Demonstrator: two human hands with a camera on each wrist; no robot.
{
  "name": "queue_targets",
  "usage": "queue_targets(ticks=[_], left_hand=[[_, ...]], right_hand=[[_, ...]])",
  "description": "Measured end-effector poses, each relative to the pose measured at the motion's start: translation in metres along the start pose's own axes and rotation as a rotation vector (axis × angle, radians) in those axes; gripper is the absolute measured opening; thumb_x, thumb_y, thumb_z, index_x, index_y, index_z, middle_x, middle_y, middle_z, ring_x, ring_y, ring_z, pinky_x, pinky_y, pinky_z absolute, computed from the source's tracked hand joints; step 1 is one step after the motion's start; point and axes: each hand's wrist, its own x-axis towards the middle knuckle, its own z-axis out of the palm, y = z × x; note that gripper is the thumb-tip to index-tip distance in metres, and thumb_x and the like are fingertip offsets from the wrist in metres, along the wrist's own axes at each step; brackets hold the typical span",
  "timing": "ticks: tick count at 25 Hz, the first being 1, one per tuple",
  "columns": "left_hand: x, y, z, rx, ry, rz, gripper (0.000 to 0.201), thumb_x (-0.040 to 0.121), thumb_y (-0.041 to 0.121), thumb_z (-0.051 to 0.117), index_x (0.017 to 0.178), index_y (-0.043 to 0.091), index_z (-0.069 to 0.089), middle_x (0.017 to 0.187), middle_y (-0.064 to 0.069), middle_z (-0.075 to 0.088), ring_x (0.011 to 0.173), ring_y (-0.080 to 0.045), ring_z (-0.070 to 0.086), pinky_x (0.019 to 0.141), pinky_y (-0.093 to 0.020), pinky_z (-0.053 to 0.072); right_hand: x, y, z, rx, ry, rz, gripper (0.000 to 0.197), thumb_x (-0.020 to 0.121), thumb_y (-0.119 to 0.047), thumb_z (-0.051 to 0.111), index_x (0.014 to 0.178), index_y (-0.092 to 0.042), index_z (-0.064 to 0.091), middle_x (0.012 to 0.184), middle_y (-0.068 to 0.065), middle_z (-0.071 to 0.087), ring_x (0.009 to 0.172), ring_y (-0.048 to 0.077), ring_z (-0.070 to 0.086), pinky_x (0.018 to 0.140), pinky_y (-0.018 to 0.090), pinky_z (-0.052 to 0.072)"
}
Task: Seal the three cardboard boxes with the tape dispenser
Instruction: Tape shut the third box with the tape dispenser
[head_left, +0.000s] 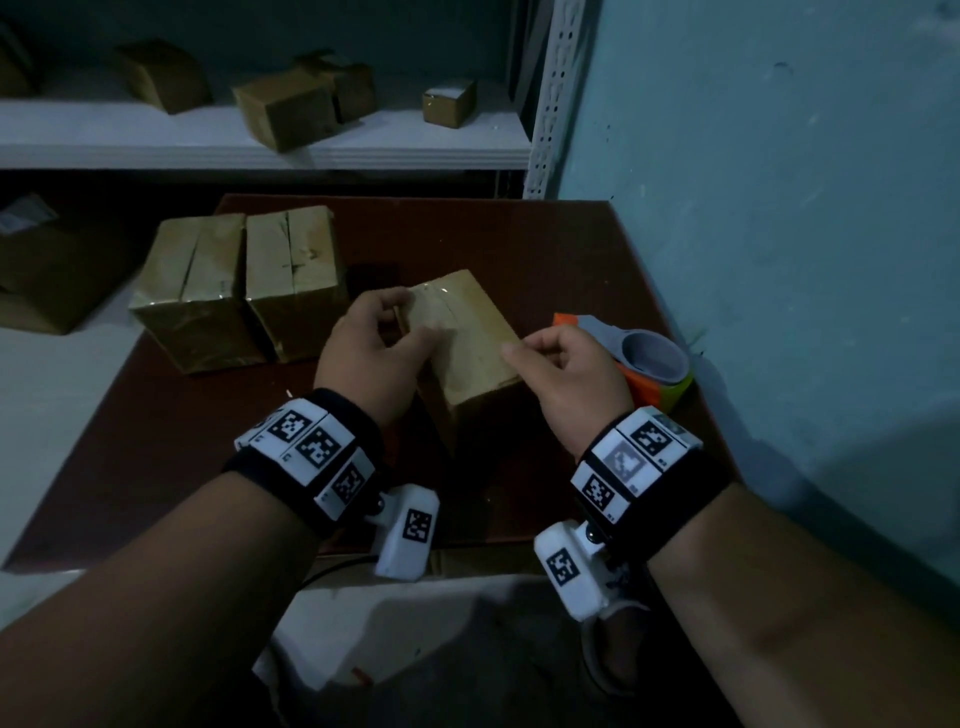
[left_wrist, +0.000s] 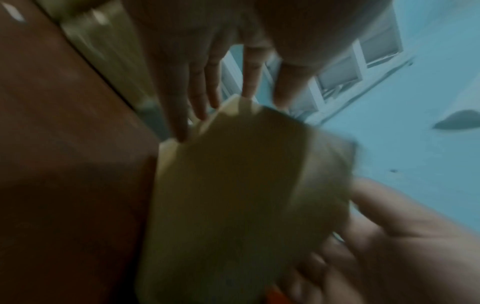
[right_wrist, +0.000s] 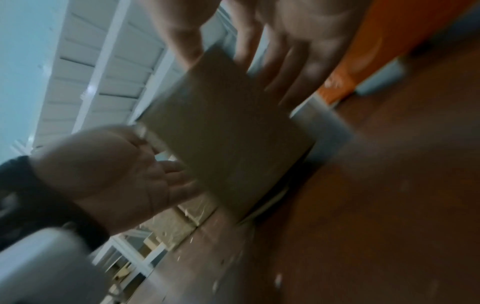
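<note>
A small cardboard box (head_left: 467, 332) stands in the middle of the brown table (head_left: 519, 244), with a shiny tape strip on its top. My left hand (head_left: 410, 322) grips its left top edge, thumb on top and fingers (left_wrist: 197, 98) reaching over the rim. My right hand (head_left: 524, 353) grips its right side, fingers (right_wrist: 298, 61) lying along the cardboard (right_wrist: 223, 127). The orange tape dispenser (head_left: 649, 364) lies on the table just right of my right hand. Two taped boxes (head_left: 192, 291) (head_left: 296, 275) stand side by side at the back left. Both wrist views are blurred.
A white shelf (head_left: 260, 145) behind the table carries several more cardboard boxes. A blue wall (head_left: 779, 208) runs close along the table's right edge. Another carton (head_left: 47, 270) sits on the pale floor at the left.
</note>
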Motion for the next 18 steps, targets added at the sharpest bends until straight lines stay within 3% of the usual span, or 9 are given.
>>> queue_targets(ticks=[2, 4, 7, 9, 11, 13, 18], left_hand=[[-0.003, 0.006, 0.004, -0.036, -0.079, -0.025, 0.069, 0.091, 0.036, 0.077, 0.151, 0.042, 0.043, 0.142, 0.015, 0.045, 0.125, -0.015, 0.051, 0.086, -0.037, 0.058], [-0.002, 0.007, 0.005, -0.069, -0.093, -0.037, 0.077, 0.09, 0.033, 0.08, 0.155, 0.043, 0.041, 0.155, 0.011, 0.043, 0.134, -0.019, 0.049, 0.099, -0.048, 0.057], [0.001, 0.007, 0.002, -0.124, -0.068, -0.045, 0.075, 0.088, 0.033, 0.081, 0.152, 0.046, 0.044, 0.157, 0.008, 0.044, 0.134, -0.022, 0.051, 0.095, -0.05, 0.059], [0.002, 0.006, -0.001, -0.165, -0.041, -0.063, 0.07, 0.089, 0.031, 0.081, 0.148, 0.049, 0.047, 0.155, 0.009, 0.046, 0.13, -0.022, 0.054, 0.087, -0.045, 0.06], [0.004, 0.004, -0.004, -0.187, -0.037, -0.077, 0.069, 0.088, 0.031, 0.082, 0.145, 0.051, 0.049, 0.152, 0.009, 0.048, 0.127, -0.024, 0.056, 0.088, -0.05, 0.06], [0.008, 0.002, -0.006, -0.22, -0.041, -0.096, 0.073, 0.086, 0.028, 0.083, 0.147, 0.049, 0.049, 0.15, 0.009, 0.051, 0.127, -0.024, 0.057, 0.093, -0.055, 0.059], [0.015, 0.0, -0.008, -0.29, -0.015, -0.163, 0.085, 0.083, 0.017, 0.085, 0.155, 0.035, 0.043, 0.153, 0.005, 0.052, 0.128, -0.024, 0.057, 0.097, -0.054, 0.056]], right_hand=[[0.004, -0.001, -0.011, -0.048, 0.042, -0.065, 0.031, 0.095, -0.059, 0.064, 0.095, -0.029, 0.07, 0.091, -0.007, 0.073, 0.085, 0.01, 0.07, 0.077, 0.036, 0.057], [0.014, -0.003, -0.028, -0.052, 0.181, -0.102, 0.033, 0.094, -0.061, 0.064, 0.091, -0.028, 0.07, 0.086, -0.006, 0.072, 0.083, 0.014, 0.07, 0.079, 0.044, 0.06], [0.027, -0.002, -0.059, -0.12, 0.319, -0.083, 0.026, 0.093, -0.054, 0.068, 0.09, -0.028, 0.071, 0.087, -0.009, 0.072, 0.084, 0.01, 0.068, 0.083, 0.04, 0.059], [0.034, 0.006, -0.072, -0.215, 0.289, -0.043, 0.022, 0.093, -0.05, 0.071, 0.096, -0.028, 0.071, 0.093, -0.012, 0.07, 0.088, 0.006, 0.066, 0.084, 0.035, 0.055], [0.04, 0.015, -0.076, -0.322, 0.239, 0.008, 0.028, 0.089, -0.051, 0.075, 0.105, -0.029, 0.068, 0.097, -0.012, 0.068, 0.093, 0.01, 0.066, 0.084, 0.034, 0.052], [0.047, 0.025, -0.073, -0.452, 0.193, 0.029, 0.041, 0.085, -0.053, 0.078, 0.115, -0.029, 0.065, 0.102, -0.009, 0.067, 0.098, 0.015, 0.066, 0.089, 0.037, 0.053], [0.05, 0.033, -0.065, -0.811, 0.102, 0.016, 0.072, 0.077, -0.062, 0.08, 0.135, -0.029, 0.053, 0.126, 0.004, 0.065, 0.115, 0.029, 0.064, 0.099, 0.048, 0.054]])
